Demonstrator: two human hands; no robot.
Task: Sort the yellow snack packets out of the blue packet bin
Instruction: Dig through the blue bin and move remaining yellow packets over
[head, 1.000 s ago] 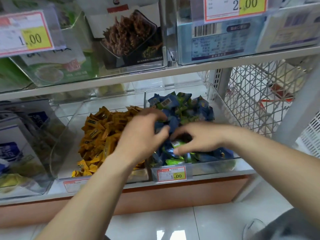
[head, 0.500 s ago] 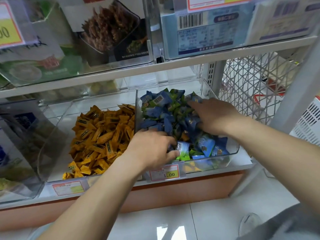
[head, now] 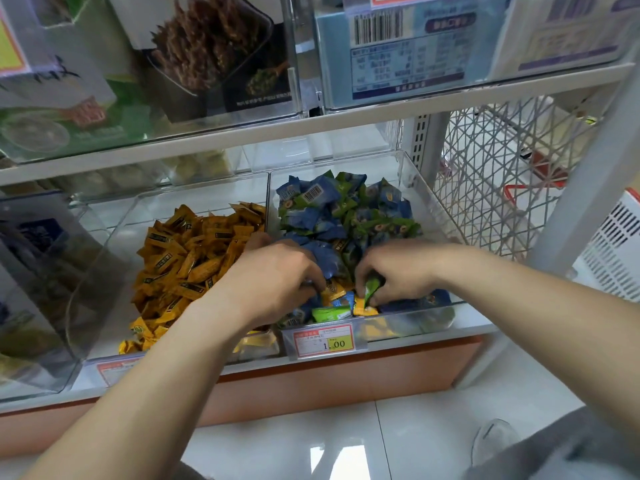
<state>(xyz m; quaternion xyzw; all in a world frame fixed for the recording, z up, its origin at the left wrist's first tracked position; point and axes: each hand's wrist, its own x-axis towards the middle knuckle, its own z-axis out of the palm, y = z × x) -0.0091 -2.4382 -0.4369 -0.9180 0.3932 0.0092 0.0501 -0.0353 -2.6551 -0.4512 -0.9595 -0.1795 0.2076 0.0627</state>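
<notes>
So, both hands are down in the near front of the blue packet bin (head: 424,316), just behind its price label (head: 323,341). The stray yellow snack packets (head: 334,289) show in the gap between the hands, against the near wall. One lies just right of the left hand (head: 277,282), and a second yellow packet (head: 364,309) sits just nearer than the right hand (head: 398,273).

The right hand's fingers are curled and pinch a green packet (head: 372,289) (not a task item, so it is probably being cleared aside). The left hand's fingers curl down into the heap with their tips buried, so I cannot tell whether they grip anything.

The yellow pile (head: 194,258) fills the neighbouring bin to the left. That makes the left hand the better placed of the two to carry strays across. Their long axes are too crumpled to read.
</notes>
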